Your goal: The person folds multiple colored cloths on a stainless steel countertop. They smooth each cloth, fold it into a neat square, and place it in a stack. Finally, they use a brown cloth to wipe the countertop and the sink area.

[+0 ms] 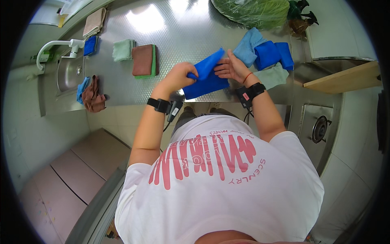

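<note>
My left hand (182, 76) pinches the left edge of a blue cloth (203, 87), whose upper part is lifted and folded over while its lower part lies at the front edge of the steel counter. My right hand (230, 67) is at the cloth's right side, palm turned inward and fingers extended; whether its fingertips touch the cloth is hard to tell. Left of my hands lies a folded stack with a brown cloth (142, 60) on top of green. A folded pale green cloth (122, 49) is beside it. Right of my hands are a light blue cloth (248, 47) and bundled blue cloths (267, 55).
A steel sink (65, 74) with a white faucet (73, 45) is at left, crumpled brown cloth (93, 96) near its front. Plastic-wrapped greenery (256, 12) and spray bottles (300, 23) stand at the back right. A gas burner (320, 129) and wooden board (344, 77) are at right.
</note>
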### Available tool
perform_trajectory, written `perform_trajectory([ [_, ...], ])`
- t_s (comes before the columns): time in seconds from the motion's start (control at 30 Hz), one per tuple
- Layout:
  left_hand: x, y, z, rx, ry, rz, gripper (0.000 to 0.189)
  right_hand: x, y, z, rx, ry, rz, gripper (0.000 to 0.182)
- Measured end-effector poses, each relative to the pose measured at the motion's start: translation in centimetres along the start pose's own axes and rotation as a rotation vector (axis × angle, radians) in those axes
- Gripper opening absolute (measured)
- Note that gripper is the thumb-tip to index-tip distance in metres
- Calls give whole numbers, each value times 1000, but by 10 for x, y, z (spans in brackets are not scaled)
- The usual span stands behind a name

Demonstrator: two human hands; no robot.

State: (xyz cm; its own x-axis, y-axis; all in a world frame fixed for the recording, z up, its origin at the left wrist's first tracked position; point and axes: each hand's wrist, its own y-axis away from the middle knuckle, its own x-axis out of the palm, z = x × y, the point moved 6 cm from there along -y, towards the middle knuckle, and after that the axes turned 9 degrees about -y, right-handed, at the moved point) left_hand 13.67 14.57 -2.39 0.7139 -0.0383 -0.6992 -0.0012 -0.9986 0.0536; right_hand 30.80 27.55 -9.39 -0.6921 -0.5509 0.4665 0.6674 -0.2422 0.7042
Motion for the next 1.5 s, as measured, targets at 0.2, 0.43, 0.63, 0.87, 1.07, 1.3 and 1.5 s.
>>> perform_trajectory([
  [0.2,26,29,0,-33,-74,-13,21,-15,-10,-3,-183,334,-143,37],
  [0.43,21,40,13,-228,-197,-31,24,-24,-29,-2,-501,781,-186,36],
  [0.63,22,32,0,-104,-295,-197,54,-25,-24,-2,-642,815,-230,54],
  [0.87,13,21,0,-244,-522,-197,48,12,16,16,-651,1296,-398,47],
  [1.07,18,19,28,-366,-495,-163,23,40,15,-1,-345,992,-55,36],
  [1.3,30,43,59,-576,299,-160,31,53,-17,8,-983,1094,-59,38],
  [1.5,27,44,45,-611,781,64,24,108,-5,-23,-341,1028,301,57],
])
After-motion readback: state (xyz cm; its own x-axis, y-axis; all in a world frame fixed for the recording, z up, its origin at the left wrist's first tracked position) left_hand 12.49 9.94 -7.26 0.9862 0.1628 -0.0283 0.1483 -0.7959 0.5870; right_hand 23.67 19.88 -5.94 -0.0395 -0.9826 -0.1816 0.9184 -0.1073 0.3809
